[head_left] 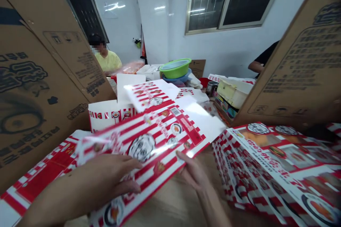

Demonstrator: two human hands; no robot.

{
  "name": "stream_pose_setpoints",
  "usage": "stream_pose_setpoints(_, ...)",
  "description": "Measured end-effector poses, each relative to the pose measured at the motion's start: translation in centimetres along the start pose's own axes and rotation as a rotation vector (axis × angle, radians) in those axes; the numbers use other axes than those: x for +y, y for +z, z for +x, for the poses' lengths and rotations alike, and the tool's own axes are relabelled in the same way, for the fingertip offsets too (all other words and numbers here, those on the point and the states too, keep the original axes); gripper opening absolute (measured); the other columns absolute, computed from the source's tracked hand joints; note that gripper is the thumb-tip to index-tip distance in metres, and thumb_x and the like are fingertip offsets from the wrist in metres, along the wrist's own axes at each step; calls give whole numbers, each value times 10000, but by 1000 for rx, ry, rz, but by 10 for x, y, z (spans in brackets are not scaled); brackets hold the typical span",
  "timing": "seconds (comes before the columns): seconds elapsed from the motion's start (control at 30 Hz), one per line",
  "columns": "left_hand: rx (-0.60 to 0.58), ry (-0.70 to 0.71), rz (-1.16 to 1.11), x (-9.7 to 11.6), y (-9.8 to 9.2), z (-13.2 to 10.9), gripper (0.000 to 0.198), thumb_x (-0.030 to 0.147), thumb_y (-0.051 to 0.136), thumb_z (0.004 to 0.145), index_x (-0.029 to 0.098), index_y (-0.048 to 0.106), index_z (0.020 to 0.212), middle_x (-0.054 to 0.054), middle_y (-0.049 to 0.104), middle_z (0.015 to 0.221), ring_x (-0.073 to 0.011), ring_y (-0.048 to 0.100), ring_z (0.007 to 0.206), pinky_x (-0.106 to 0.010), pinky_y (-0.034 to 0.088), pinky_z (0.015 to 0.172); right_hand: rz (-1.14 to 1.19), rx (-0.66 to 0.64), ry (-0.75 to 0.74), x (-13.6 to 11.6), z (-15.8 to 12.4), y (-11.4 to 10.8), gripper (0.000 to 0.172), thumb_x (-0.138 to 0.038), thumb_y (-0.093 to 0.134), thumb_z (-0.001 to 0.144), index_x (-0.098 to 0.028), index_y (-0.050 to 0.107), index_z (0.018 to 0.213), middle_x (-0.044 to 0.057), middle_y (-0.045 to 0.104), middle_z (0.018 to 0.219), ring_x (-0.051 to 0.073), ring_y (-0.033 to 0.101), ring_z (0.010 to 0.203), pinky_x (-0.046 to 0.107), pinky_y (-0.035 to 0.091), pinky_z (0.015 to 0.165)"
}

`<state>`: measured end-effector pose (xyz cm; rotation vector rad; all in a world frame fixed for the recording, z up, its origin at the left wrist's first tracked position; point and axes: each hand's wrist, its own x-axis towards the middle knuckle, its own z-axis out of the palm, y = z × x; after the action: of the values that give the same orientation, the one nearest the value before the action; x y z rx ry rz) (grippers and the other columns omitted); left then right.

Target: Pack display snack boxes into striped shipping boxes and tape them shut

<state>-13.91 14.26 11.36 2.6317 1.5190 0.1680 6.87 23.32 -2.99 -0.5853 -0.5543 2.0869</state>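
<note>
A flat red-and-white striped paper box blank (157, 138) lies tilted in front of me. My left hand (106, 181) rests on its near left part, fingers curled and pressed onto the sheet. The near right edge of the same sheet is gripped by my right hand (193, 172), thumb up against the rim. To the right a fanned stack of like printed blanks (269, 170) lies on the surface. More flat blanks (39, 177) lie at the left.
Tall brown cartons stand at the left (39, 78) and right (301, 67). Behind are a folded striped box (109, 113), green and blue bowls (176, 68), a metal cup (211, 87) and a cream box (234, 92). One person in yellow (106, 58) sits far back; another's arm (259, 64) shows at right.
</note>
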Motion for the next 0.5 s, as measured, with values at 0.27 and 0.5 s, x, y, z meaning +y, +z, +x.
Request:
stream_pose_setpoints(0.27, 659, 90, 359, 13, -47, 29, 368, 292, 460, 869, 174, 419, 1215, -123, 390, 1334, -239, 317, 1273, -442, 306, 1027, -768, -44, -395, -36, -53, 15, 240, -320, 617, 772, -220, 642, 989, 39, 655, 1045, 213, 598, 974, 372, 468, 888)
stream_pose_setpoints(0.5, 795, 119, 417, 53, -85, 59, 374, 448, 383, 867, 241, 476, 1164, -22, 499, 1174, -292, 371, 1224, -542, 264, 983, -1077, 124, -578, -69, -84, 27, 208, -403, 647, 695, -207, 679, 633, 30, 678, 674, 248, 634, 808, 378, 514, 772)
